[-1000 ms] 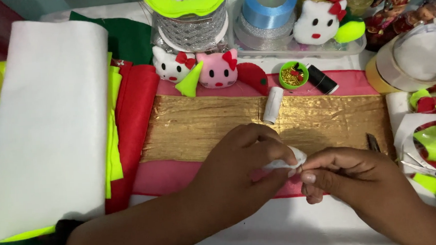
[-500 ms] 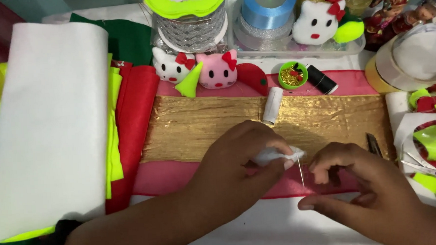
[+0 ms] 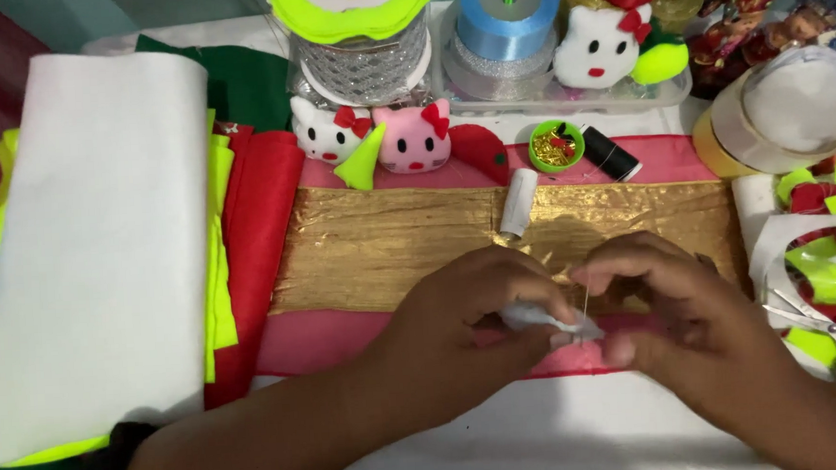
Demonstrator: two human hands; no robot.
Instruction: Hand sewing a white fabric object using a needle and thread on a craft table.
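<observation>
The person is sewing a small white felt piece, and the stitching step looks to be under way. The left hand is pinching the white piece between thumb and fingers, low in the middle of the view, just over the pink cloth. The right hand is closing its fingers narrowly on a thin needle that is standing almost upright, touching the white piece. The next move probably needs a slow, careful pull, so the needle is not slipping or poking a finger. The white piece is looking soft and fuzzy. At 12 o'clock from the hands a shiny, crinkly gold cloth is lying flat on the counter, with a white thread spool resting on it. At 9 o'clock a thick white felt roll is looking smooth and bendy. At 3 o'clock scissors are lying among ribbon scraps.
</observation>
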